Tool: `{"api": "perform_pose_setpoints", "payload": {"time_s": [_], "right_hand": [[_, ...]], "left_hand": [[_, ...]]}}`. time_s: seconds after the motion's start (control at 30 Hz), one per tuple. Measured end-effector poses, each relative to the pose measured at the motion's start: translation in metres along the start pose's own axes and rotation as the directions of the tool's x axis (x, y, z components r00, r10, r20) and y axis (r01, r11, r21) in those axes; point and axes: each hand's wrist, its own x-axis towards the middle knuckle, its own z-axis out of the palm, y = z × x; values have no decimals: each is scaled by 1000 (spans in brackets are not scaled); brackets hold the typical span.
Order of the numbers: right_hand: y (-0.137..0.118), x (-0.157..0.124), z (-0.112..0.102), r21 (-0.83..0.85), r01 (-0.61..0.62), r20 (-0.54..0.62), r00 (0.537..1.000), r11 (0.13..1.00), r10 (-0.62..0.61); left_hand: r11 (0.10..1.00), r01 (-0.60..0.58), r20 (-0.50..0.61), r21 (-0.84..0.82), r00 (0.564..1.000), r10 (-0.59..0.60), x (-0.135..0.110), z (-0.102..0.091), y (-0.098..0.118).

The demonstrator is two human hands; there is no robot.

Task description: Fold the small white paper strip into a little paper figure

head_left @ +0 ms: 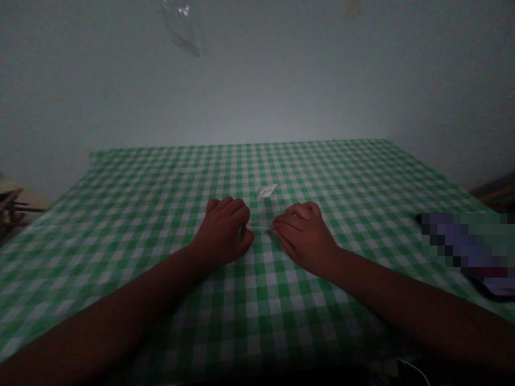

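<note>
A short length of thin white strand (260, 228) stretches between my two hands, just above or on the checked cloth; I cannot tell whether it is thread or a slim stick. Its left end goes into the pinched fingers of my left hand (226, 229). My right hand (303, 234) pinches the other end between thumb and fingertips, its remaining fingers curled. Just beyond the gap between the hands lies a small white wrapper or paper piece (267, 191), which neither hand touches.
The table wears a green-and-white checked cloth (257, 311). At the right edge lies a phone (475, 257) with a blurred-out screen. A faint pale strip (192, 170) rests at the back left. Clear plastic (182, 29) hangs on the wall behind.
</note>
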Motion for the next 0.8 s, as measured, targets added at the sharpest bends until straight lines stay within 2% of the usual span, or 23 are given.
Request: {"api": "perform_pose_setpoints", "payload": {"time_s": [0.1, 0.17, 0.47, 0.6, 0.8], "right_hand": [[-3, 1, 2, 4, 37, -33, 999, 999, -37], [-6, 1, 3, 2, 56, -40, 998, 998, -56], [-12, 0, 1, -4, 103, -59, 993, 995, -103], [-9, 0, -1, 3, 103, -94, 990, 995, -102], [1, 0, -6, 12, 43, -115, 992, 999, -42]], "left_hand": [[995, -74, -73, -62, 995, 69, -2, 1, 10], [992, -107, -78, -72, 992, 101, -3, 3, 17], [987, -158, -120, 22, 980, 159, -3, 4, 28], [988, -134, -90, 82, 986, 141, -2, 4, 22], [995, -21, -83, 100, 996, 29, 0, -1, -3]]}}
